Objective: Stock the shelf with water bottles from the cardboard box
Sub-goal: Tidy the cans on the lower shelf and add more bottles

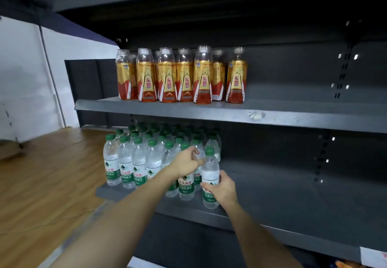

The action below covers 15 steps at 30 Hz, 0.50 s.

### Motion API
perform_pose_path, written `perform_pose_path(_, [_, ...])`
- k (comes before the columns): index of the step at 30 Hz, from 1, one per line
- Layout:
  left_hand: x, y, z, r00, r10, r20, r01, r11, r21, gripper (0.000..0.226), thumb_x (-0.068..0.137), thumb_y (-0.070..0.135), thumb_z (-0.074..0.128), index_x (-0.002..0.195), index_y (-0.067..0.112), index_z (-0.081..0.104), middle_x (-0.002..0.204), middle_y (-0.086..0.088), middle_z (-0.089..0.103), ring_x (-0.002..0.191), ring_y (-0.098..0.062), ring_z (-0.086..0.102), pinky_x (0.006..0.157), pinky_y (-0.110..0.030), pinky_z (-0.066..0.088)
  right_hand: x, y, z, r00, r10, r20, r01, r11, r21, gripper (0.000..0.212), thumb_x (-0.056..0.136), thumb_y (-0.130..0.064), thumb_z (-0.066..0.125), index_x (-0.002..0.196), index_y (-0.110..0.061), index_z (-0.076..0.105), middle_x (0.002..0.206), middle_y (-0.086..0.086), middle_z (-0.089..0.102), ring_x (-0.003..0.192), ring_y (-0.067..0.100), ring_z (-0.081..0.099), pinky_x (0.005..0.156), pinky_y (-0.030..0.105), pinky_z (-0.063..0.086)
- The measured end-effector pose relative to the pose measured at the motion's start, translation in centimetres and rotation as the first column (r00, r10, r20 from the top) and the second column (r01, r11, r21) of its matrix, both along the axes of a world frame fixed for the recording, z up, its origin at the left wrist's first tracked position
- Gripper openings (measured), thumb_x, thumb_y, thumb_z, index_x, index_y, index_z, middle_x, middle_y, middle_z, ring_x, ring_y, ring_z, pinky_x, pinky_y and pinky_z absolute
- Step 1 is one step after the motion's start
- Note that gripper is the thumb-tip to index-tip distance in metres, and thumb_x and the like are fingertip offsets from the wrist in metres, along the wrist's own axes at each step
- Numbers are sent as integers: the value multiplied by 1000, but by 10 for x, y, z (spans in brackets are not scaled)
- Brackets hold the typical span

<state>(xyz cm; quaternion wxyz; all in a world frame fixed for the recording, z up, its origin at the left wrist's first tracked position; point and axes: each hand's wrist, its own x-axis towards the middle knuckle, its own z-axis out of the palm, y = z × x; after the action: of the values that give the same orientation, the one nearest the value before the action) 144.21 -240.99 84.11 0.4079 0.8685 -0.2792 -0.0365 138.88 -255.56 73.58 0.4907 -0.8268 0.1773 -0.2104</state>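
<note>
Several clear water bottles (125, 163) with green caps and green labels stand packed in rows on the left part of the lower dark shelf (293, 194). My right hand (222, 190) grips one more water bottle (210, 173) upright at the right end of the front row, its base on the shelf. My left hand (187, 161) reaches in over the front row, and its curled fingers pinch the upper part of a bottle just behind; the exact contact is partly hidden. The cardboard box is out of view.
The upper shelf (272, 117) carries several gold-and-red drink bottles (167, 77) at its left. The right part of both shelves is bare grey metal. A wooden floor (41, 184) and a white wall (25, 79) lie to the left.
</note>
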Motion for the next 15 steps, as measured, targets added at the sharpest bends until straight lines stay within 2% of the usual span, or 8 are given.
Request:
perform_pose_path(3, [2, -19, -2, 1000, -25, -1, 25, 999, 33, 65, 82, 45, 74, 131, 16, 42, 111, -2, 55, 98, -20, 57, 81, -29, 47, 6, -5, -5, 1000, 18, 1, -18, 1000, -5, 54, 60, -41, 88, 104, -28, 59, 101, -6, 69, 96, 17, 66, 82, 39, 56])
perform_pose_path(5, [1, -32, -6, 999, -39, -5, 39, 999, 19, 76, 79, 39, 79, 138, 19, 35, 114, -1, 52, 99, -18, 54, 80, -26, 43, 9, -11, -6, 999, 43, -21, -43, 999, -19, 56, 60, -46, 86, 105, -30, 57, 102, -7, 68, 97, 16, 65, 83, 38, 55])
perform_pose_path(7, [1, -43, -10, 999, -41, 11, 41, 999, 1, 81, 76, 28, 83, 139, 23, 32, 114, -2, 53, 99, -18, 52, 82, -26, 42, 10, -19, -6, 992, 87, -90, -96, 991, -98, 63, 61, -55, 82, 111, -29, 53, 105, -8, 65, 99, 16, 63, 82, 35, 53])
perform_pose_path(11, [5, -53, -13, 986, -8, 167, -12, 993, 118, 86, 69, 28, 88, 135, 26, 32, 126, -8, 52, 111, -23, 51, 95, -35, 46, 8, -44, -1, 935, 263, -236, -302, 941, -151, 78, 52, -59, 86, 116, -31, 49, 111, -10, 61, 101, 10, 60, 89, 36, 52])
perform_pose_path(15, [5, -57, -11, 966, -40, 254, -39, 954, 298, 101, 62, 22, 92, 139, 25, 26, 126, -10, 48, 117, -26, 45, 99, -39, 44, 6, -66, 1, 908, 265, -326, -341, 917, -206, 74, 57, -53, 89, 111, -22, 49, 113, -5, 58, 101, 12, 58, 88, 31, 49])
